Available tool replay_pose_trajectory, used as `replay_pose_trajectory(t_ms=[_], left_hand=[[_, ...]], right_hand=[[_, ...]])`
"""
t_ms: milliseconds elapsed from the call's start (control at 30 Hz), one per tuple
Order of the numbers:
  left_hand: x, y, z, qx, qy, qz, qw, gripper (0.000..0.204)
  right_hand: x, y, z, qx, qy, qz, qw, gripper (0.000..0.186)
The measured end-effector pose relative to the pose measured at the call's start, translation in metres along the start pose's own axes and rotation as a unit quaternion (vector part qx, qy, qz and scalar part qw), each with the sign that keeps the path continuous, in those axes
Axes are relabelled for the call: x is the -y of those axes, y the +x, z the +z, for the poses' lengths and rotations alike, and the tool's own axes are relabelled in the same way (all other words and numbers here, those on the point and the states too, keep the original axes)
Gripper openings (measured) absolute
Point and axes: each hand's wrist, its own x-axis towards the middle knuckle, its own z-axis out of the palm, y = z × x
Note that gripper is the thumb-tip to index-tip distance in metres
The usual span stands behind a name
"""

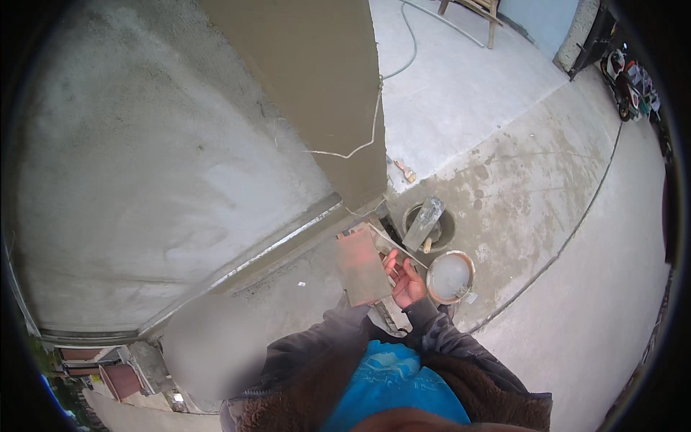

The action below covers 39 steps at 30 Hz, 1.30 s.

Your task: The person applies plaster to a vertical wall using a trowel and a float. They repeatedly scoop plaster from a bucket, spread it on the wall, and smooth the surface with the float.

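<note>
A flat rectangular board, grey with a reddish patch, is in front of me at the foot of the wall. My left sleeve reaches its lower edge; the left hand itself is hidden, apparently behind the board. Close against the board's right edge, my right hand has its fingers curled. What it holds, if anything, is too small to make out. A thin pale strip or string passes just above those fingers. To the right stands a bucket of cloudy water. Beyond it, a long grey trowel lies across a dark bucket.
A large plastered wall fills the left, with a wetter brown column bearing a loose pale cord. A brush lies on the floor. Farther off are a hose, a wooden stand and a parked motorbike.
</note>
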Motion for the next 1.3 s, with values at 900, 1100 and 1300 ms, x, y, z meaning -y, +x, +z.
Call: replay_pose_trajectory(t_ms=[900,1100,1300], left_hand=[[0.041,-0.101,-0.173,-0.46,-0.116,0.022,0.88,0.053],[0.061,-0.112,-0.206,-0.463,0.062,-0.079,0.881,0.054],[0.065,-0.073,-0.183,-0.5,-0.047,-0.078,0.861,0.052]], right_hand=[[0.074,0.362,-0.286,-0.431,-0.677,-0.036,0.596,0.077],[0.11,0.414,-0.393,-0.482,-0.633,-0.218,0.565,0.062],[0.102,0.237,-0.35,-0.116,-0.046,-0.32,0.939,0.033]])
